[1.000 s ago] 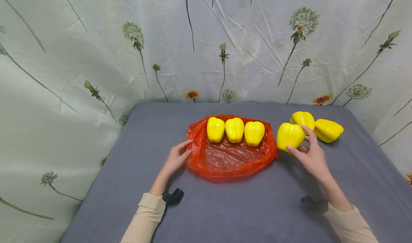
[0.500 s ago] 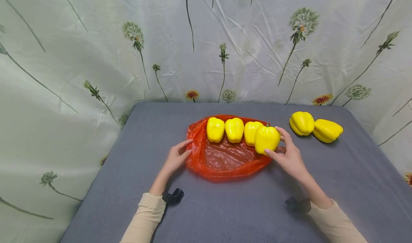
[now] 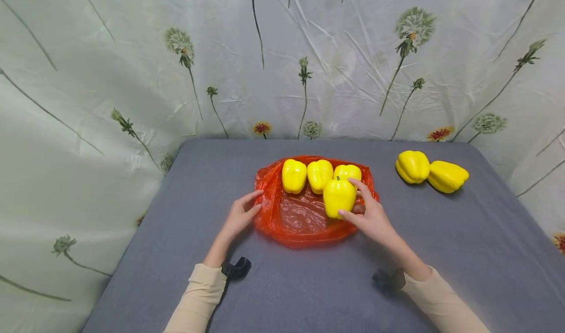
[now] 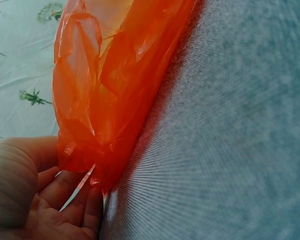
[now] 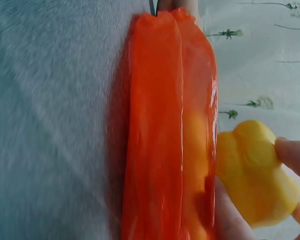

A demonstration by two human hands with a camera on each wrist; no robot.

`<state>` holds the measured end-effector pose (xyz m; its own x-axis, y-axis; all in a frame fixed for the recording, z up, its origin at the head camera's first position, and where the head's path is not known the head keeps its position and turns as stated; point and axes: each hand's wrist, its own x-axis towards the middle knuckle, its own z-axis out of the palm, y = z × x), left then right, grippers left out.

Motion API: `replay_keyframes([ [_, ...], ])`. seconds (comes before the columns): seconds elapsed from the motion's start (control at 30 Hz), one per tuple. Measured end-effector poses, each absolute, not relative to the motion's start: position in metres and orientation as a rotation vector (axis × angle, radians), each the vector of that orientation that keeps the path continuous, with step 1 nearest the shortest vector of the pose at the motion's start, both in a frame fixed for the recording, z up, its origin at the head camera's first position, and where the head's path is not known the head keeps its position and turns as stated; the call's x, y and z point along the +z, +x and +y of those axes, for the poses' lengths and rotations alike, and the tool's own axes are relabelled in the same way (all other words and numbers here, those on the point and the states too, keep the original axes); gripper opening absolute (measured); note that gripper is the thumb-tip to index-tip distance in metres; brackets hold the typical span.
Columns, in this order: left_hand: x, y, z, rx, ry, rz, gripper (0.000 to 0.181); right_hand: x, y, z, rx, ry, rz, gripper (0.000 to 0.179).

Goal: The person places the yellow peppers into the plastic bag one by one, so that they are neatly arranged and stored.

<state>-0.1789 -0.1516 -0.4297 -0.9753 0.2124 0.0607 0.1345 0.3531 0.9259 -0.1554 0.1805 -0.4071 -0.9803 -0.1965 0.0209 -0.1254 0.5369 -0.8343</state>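
Note:
In the head view a red plastic bag (image 3: 304, 237) lies spread on the table, its mouth rolled open. Three yellow bell peppers (image 3: 320, 176) stand in a row along its far side. My right hand (image 3: 371, 220) grips another yellow bell pepper (image 3: 339, 198) between thumb and fingers, over the bag's right half, partly covering the rightmost pepper of the row. The right wrist view shows this held pepper (image 5: 255, 175) above the bag's rim. At the bag's left edge my left hand (image 3: 240, 217) pinches the film; in the left wrist view its thumb and fingers meet the red film (image 4: 97, 145).
Two more yellow bell peppers (image 3: 412, 167) lie side by side on the grey table (image 3: 309, 294) at the back right. A pale curtain (image 3: 344, 78) printed with dandelions hangs behind the table. Each wrist wears a dark strap (image 3: 237, 269).
My right hand has carried its bell pepper leftward from beside the two loose peppers to over the bag. The left hand stays at the bag's left edge.

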Motion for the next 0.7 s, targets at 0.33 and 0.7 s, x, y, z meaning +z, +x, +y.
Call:
replay_keyframes([
  [0.33,-0.440,-0.182,-0.154,1.720,0.349,2.545,0.041,-0.413,-0.162,0.151,-1.344,-0.280,2.571,0.079],
  [0.7,-0.465,-0.195,-0.159,1.747,0.334,2.541,0.040,-0.422,-0.166,0.122,-1.335,-0.323,2.555,0.077],
])
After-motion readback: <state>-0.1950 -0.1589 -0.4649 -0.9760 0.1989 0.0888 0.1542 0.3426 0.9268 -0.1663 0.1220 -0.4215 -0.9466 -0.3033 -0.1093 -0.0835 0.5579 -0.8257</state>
